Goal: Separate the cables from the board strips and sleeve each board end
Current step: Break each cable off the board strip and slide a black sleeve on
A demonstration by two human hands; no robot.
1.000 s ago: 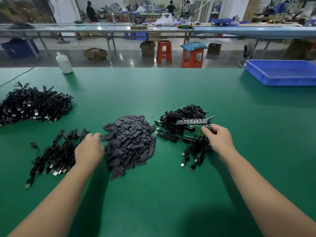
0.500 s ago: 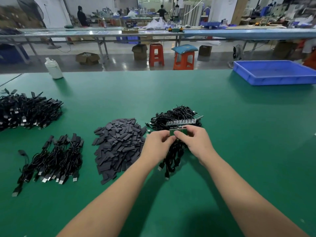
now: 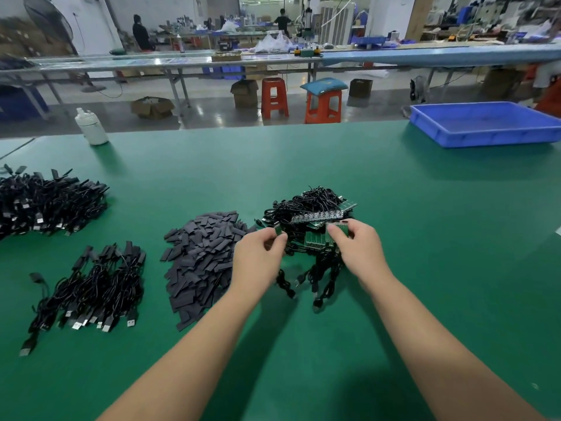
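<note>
Your left hand (image 3: pixel 258 256) pinches what looks like one small green board (image 3: pixel 277 230), while your right hand (image 3: pixel 359 249) grips the board strip (image 3: pixel 335 232) above the cable pile (image 3: pixel 309 205) on the table (image 3: pixel 394 268).

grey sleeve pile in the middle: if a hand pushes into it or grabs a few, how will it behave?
The sleeve pile is loose flat strips heaped at random, so it will probably scatter and slide on the smooth green mat rather than move together. The pieces look thin and light, likely floppy, so picking just one may be hard.
</note>
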